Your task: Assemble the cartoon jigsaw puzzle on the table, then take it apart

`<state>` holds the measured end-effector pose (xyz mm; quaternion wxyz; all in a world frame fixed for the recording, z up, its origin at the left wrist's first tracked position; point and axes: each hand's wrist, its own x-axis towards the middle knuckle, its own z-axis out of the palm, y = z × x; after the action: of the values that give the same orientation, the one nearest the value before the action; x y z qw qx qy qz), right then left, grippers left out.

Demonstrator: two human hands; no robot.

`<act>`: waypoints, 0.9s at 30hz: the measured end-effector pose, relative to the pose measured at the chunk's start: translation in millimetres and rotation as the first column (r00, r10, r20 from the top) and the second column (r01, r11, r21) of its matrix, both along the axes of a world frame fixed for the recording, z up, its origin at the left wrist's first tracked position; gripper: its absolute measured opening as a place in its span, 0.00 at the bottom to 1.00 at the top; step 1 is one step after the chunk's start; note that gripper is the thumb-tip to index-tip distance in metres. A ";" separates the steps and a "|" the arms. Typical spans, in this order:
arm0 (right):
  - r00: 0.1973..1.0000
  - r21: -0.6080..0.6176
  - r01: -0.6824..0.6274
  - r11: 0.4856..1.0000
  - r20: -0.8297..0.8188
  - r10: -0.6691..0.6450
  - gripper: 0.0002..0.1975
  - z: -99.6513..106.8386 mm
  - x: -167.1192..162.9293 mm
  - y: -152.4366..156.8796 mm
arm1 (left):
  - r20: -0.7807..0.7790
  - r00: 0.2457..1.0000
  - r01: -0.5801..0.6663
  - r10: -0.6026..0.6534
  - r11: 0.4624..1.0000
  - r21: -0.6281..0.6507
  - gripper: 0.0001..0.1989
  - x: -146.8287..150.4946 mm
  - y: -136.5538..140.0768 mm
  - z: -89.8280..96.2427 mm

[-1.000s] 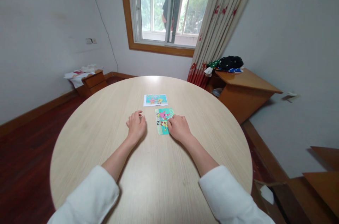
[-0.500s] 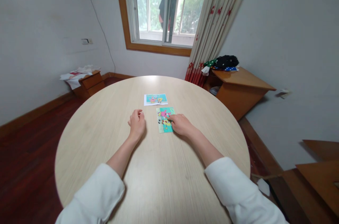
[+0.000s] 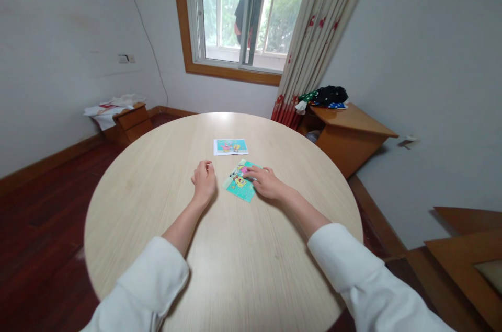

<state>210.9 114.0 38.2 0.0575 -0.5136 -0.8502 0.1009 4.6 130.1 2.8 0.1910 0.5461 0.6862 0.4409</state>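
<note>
A turquoise cartoon picture card (image 3: 242, 191) with yellow and pink figures lies flat on the round table, turned at a slant. The outstretched fingers of my right hand (image 3: 266, 182) rest on its upper right part and cover some of it. To the left of the card, my left hand (image 3: 204, 181) rests on the tabletop, fingers curled in, with nothing visible in them. Just beyond the card lies a white-edged paper (image 3: 231, 147) printed with a similar cartoon scene; neither hand touches it.
The pale round table (image 3: 157, 191) fills the middle. Behind it are a window (image 3: 223, 8), with a person (image 3: 241, 15) outside, and a long curtain (image 3: 309, 39). Wooden cabinets stand at the left (image 3: 133, 123) and right (image 3: 345, 133), with cloths on the right one.
Under my right hand the card has turned clockwise from upright to a slant. My right fingers have spread out more over it. My left hand stays nearly in place.
</note>
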 end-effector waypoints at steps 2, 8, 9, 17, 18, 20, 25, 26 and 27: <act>1.000 -0.033 -0.006 0.999 0.020 0.006 0.27 1.0 6.1 0.2 | -0.002 1.000 0.004 -0.004 1.000 -0.010 0.13 0.5 -0.6 1.1; 0.965 0.069 0.115 0.991 0.228 -0.128 0.21 10.4 -5.1 -11.3 | 0.002 1.000 0.000 0.000 1.000 -0.011 0.12 1.9 -2.5 3.2; 0.955 0.092 0.125 0.988 0.259 -0.145 0.20 11.7 -8.9 -14.4 | 0.004 1.000 -0.002 0.002 1.000 -0.011 0.12 1.9 -2.7 3.3; 0.980 0.117 0.027 0.993 0.191 -0.049 0.19 11.2 -9.2 -38.7 | 0.033 0.999 0.008 -0.009 1.000 0.016 0.12 1.4 -3.5 5.5; 0.987 0.091 -0.030 0.995 0.162 0.015 0.21 9.7 -6.3 -40.1 | 0.039 0.999 0.014 -0.014 1.000 0.021 0.12 1.5 -3.7 5.9; 0.990 0.043 -0.090 0.995 0.116 0.084 0.24 6.4 -2.3 -41.1 | 0.047 0.999 0.020 -0.021 0.999 0.026 0.12 1.7 -4.0 6.4; 0.995 0.045 -0.080 0.996 0.060 0.077 0.22 3.3 -10.4 -32.5 | 0.053 0.998 0.029 -0.033 0.997 0.065 0.12 0.5 -3.2 3.0; 0.995 0.051 -0.092 0.994 0.053 0.089 0.22 3.5 -14.5 -29.2 | 0.056 0.997 0.040 -0.044 0.996 0.082 0.12 0.0 -2.8 1.7; 0.993 0.054 -0.110 0.992 0.044 0.108 0.22 3.8 -18.9 -25.4 | 0.061 0.996 0.055 -0.061 0.993 0.101 0.12 -0.4 -2.4 0.3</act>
<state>192.0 88.6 41.9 0.0489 -0.4664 -0.8805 0.0695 4.3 127.7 3.2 0.1981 0.5601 0.6409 0.4861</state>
